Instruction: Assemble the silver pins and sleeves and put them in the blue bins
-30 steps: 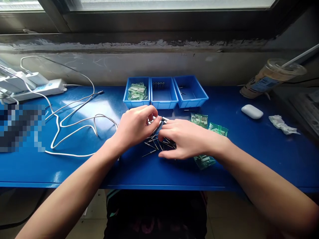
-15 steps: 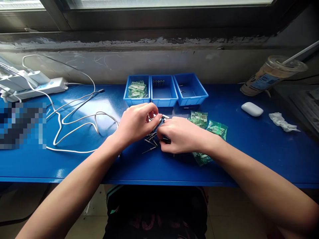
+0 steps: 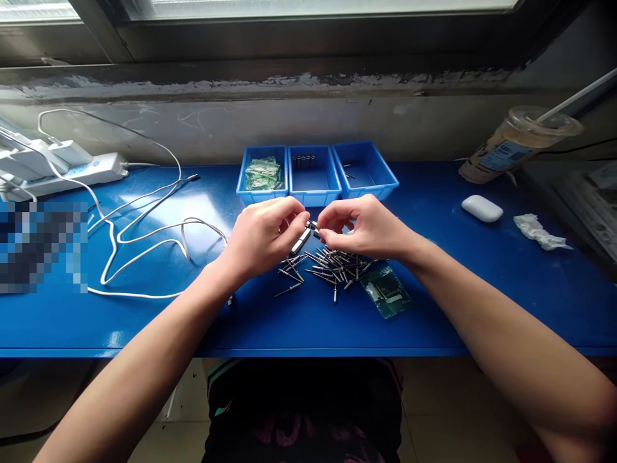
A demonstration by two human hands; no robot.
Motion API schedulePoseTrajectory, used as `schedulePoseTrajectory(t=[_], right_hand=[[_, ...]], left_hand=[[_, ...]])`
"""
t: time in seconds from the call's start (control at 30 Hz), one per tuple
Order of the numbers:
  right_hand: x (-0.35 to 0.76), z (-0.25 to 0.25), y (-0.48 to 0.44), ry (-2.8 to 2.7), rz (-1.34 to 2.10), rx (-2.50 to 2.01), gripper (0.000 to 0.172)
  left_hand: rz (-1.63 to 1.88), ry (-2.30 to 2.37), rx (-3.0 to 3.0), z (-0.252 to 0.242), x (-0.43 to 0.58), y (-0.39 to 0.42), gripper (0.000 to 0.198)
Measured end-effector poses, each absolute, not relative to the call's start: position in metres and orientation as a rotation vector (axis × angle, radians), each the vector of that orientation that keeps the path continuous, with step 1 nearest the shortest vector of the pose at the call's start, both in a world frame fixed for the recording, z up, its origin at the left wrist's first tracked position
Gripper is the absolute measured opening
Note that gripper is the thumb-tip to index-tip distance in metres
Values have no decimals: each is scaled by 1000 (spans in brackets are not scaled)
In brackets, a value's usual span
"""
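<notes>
My left hand (image 3: 265, 235) is closed in a pinch above the table, its fingertips at a small dark-and-silver piece (image 3: 310, 224). Opposite it, my right hand (image 3: 369, 225) pinches at a small metal piece whose kind I cannot make out. The fingertips of both hands are almost touching. Just under the left fingers lies a pale metal bar (image 3: 301, 242), partly hidden. A heap of silver pop rivets (image 3: 340, 262) spreads below my right hand, with a few more rivets (image 3: 292, 273) to its left. Beside the heap lies a green plastic packet (image 3: 385, 292).
Behind my hands stand three blue bins: the left bin (image 3: 260, 195) with green packets, the middle bin (image 3: 315, 196) with metal cylinders, the right bin (image 3: 369, 191) with a few rivets. White cables (image 3: 144, 239), a white case (image 3: 482, 209), crumpled tissue (image 3: 542, 233) and a drink cup (image 3: 513, 151) lie around.
My right hand has lifted from the rivet heap and moved up and away from me to meet my left hand, uncovering the heap. My left hand has barely moved.
</notes>
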State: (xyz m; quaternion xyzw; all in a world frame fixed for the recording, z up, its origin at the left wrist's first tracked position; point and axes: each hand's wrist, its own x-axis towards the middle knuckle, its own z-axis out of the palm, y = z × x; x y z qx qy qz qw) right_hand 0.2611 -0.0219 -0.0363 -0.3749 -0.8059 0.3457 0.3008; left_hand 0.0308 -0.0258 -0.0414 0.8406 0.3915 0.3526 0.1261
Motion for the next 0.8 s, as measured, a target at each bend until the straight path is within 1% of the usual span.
schedulePoseTrajectory(t=[0.23, 0.37, 0.53, 0.7, 0.8], right_hand=[[255, -44, -21, -2098, 872, -888, 14], [256, -43, -21, -2043, 875, -916, 16], [256, -43, -17, -1923, 935, -923, 16], [255, -39, -16, -1702, 1065, -916, 28], [255, -39, -17, -1712, 1076, -944, 28]], left_hand=[[892, 1116, 2463, -42, 29, -25, 31], [828, 1139, 2472, -44, 29, -24, 29], [847, 1180, 2459, -42, 29, -24, 25], [913, 1157, 2459, -41, 27, -24, 25], [969, 1184, 2494, -43, 28, -22, 22]])
